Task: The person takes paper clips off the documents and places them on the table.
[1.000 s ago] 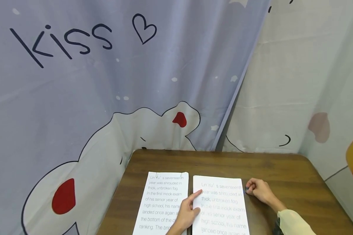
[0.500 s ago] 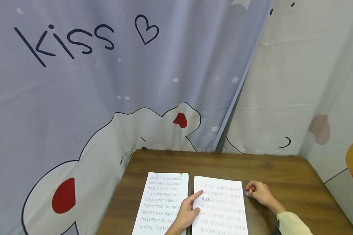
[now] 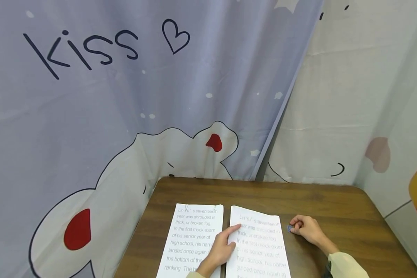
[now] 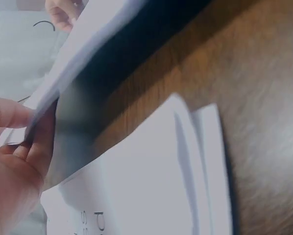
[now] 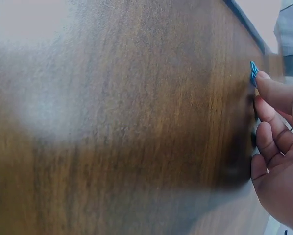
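Right stack (image 3: 260,253) has shifted left, away from right hand (image 3: 307,228), which pinches blue clip (image 3: 289,229) above table (image 3: 257,193). Left hand (image 3: 219,250) grips right stack's left edge. Left stack (image 3: 189,239) lies beside; both start "Lin Yu's seventeenth". Curtain (image 3: 215,73) reads "kiss".

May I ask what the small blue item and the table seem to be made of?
Small blue item: perhaps coated metal or plastic, judging by thin bright loops.
Table: apparently wood or laminate, semi-glossy, shown by brown grain and soft reflections.
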A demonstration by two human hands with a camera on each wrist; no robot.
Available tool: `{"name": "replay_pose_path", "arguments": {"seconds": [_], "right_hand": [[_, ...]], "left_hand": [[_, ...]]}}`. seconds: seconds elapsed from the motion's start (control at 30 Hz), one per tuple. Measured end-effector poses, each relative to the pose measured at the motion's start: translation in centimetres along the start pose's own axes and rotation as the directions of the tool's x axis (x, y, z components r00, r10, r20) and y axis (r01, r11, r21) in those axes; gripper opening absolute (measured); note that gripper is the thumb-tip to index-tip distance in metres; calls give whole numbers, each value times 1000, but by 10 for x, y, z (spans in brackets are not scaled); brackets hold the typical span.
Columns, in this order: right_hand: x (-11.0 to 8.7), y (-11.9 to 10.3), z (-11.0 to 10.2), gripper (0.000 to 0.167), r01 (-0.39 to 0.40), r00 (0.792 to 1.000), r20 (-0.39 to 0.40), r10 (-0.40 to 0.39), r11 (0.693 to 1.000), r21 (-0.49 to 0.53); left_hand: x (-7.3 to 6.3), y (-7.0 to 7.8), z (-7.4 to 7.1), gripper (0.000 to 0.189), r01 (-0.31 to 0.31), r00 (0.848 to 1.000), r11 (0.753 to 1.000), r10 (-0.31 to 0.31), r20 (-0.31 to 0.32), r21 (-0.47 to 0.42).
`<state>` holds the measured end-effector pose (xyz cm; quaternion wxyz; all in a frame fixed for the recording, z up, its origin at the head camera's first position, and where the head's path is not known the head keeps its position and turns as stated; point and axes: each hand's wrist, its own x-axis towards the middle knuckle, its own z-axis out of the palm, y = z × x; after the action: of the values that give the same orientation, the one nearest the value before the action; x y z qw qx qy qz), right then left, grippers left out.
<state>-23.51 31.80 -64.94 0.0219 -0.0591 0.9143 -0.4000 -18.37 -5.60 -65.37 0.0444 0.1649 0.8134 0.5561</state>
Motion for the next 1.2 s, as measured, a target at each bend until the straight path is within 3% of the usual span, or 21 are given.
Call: {"name": "replay_pose_path", "arguments": {"seconds": [0.13, 0.3, 0.5, 0.67, 0.87, 1.13, 1.2], "right_hand": [[-1, -1, -1, 22, -14, 999, 30, 13, 1000, 19], [0, 0, -1, 29, -15, 999, 42, 14, 1000, 19], [1, 2, -1, 29, 5, 999, 49, -6, 1000, 21], [1, 2, -2, 27, 10, 1000, 29, -11, 1000, 23], [-3, 5, 4, 26, -1, 999, 54, 0, 1000, 31], [-5, 7, 4, 28, -14, 999, 30, 13, 999, 40], [-6, 6, 4, 28, -21, 999, 29, 19, 999, 45]], "left_hand": [[2, 2, 0, 66, 12, 1000, 983, -8, -22, 185], [5, 7, 2, 60, 49, 995, 912, -10, -96, 408], [8, 9, 5, 62, 110, 983, 836, -11, -184, 537], [11, 10, 0, 67, 90, 981, 770, 41, -190, 632], [7, 4, -23, 63, 100, 979, 738, 48, -199, 668], [-1, -14, -71, 54, 119, 959, 699, 105, -265, 706], [-5, -19, -83, 53, 128, 955, 699, 105, -278, 704]]}}
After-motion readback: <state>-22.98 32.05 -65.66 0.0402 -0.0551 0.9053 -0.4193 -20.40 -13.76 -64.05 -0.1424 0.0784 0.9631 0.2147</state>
